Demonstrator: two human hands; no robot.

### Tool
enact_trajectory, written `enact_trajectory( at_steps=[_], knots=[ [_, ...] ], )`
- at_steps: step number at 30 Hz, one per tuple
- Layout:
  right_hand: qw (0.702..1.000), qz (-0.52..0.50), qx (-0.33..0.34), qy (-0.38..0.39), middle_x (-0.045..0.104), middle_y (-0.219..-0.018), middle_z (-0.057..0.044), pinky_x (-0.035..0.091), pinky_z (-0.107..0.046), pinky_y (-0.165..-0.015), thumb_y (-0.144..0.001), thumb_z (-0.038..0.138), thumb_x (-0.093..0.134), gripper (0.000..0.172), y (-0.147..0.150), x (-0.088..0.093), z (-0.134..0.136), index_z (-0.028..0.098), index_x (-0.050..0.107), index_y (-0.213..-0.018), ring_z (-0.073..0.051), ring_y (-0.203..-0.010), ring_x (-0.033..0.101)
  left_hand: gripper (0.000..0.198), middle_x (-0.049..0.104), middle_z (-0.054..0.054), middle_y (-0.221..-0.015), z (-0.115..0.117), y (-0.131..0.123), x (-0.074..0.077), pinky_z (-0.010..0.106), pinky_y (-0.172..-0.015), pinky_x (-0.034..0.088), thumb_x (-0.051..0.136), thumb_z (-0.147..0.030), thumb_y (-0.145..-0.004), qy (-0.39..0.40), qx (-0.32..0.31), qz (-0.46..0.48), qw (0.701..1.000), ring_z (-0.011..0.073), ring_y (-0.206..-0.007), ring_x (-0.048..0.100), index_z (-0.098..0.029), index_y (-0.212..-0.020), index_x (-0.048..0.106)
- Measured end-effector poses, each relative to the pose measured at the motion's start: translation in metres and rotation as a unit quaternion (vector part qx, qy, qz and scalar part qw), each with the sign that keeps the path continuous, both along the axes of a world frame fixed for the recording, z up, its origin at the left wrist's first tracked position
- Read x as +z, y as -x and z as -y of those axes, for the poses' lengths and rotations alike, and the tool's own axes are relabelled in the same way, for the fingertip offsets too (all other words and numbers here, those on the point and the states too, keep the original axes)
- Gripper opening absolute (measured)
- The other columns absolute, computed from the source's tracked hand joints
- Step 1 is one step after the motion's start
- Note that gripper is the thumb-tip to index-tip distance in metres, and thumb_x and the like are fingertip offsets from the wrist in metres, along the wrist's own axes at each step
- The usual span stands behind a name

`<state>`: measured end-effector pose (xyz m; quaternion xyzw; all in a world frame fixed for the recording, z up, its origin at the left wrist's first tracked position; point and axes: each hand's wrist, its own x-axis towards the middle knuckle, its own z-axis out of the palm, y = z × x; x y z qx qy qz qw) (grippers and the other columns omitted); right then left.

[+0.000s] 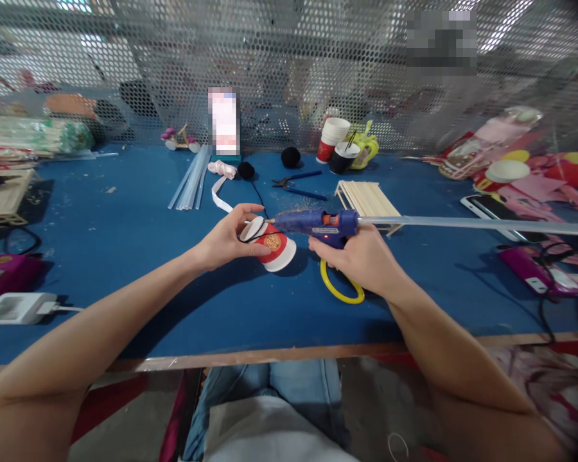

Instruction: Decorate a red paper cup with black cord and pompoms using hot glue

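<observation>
On a blue tabletop (183, 308) before a perforated screen (164, 70), the left hand (227, 240) grips a tilted red-and-white paper cup (274, 244); the right hand (367, 260) grasps a blue hot-glue gun (313, 222), its nozzle (270, 221) beside the cup. Holding the cup steady and skin clear of that tip should help lay a neat bead.

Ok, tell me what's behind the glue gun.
Blue-handled pliers and a slatted wooden rack lie behind the glue gun. The gun and its glue stick hide part of the rack's near side.
</observation>
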<state>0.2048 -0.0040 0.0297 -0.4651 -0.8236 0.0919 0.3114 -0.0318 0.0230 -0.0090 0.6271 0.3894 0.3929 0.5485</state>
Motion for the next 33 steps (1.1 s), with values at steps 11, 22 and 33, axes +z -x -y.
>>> enact_trajectory(
  at_steps=[11,22,33],
  knots=[
    [0.999,-0.006,-0.021,0.034,0.057,-0.056,-0.001,0.039,-0.027,-0.053,-0.076,0.028,0.059,0.016,-0.002,-0.0009,-0.0024,0.015,0.058,-0.067,-0.013,-0.051,0.049,0.07,0.057,0.004,-0.101,-0.0003,0.0004,-0.0008,0.031,-0.078,0.05,0.079,-0.023,-0.06,-0.005,-0.004,-0.001,1.0,0.0151,-0.086,0.06,-0.02,-0.119,0.04],
    [0.999,-0.018,-0.013,0.042,0.06,-0.057,-0.001,0.042,-0.026,-0.053,-0.076,0.028,0.059,0.015,-0.0019,0.0004,-0.0018,0.016,0.058,-0.067,-0.013,-0.052,0.052,0.069,0.057,0.004,-0.101,0.0007,-0.0006,0.0004,0.032,-0.078,0.049,0.078,-0.023,-0.06,-0.005,-0.002,-0.003,1.0,0.0154,-0.086,0.06,-0.021,-0.119,0.041],
    [1.0,0.004,0.002,0.02,0.059,-0.057,-0.001,0.041,-0.028,-0.055,-0.079,0.027,0.056,0.018,-0.0021,-0.0008,-0.0006,0.016,0.059,-0.066,-0.014,-0.052,0.052,0.07,0.057,0.004,-0.1,0.0003,-0.0007,0.0008,0.032,-0.078,0.049,0.079,-0.023,-0.06,0.001,0.001,0.001,1.0,0.0149,-0.085,0.059,-0.02,-0.119,0.041]
  ],
)
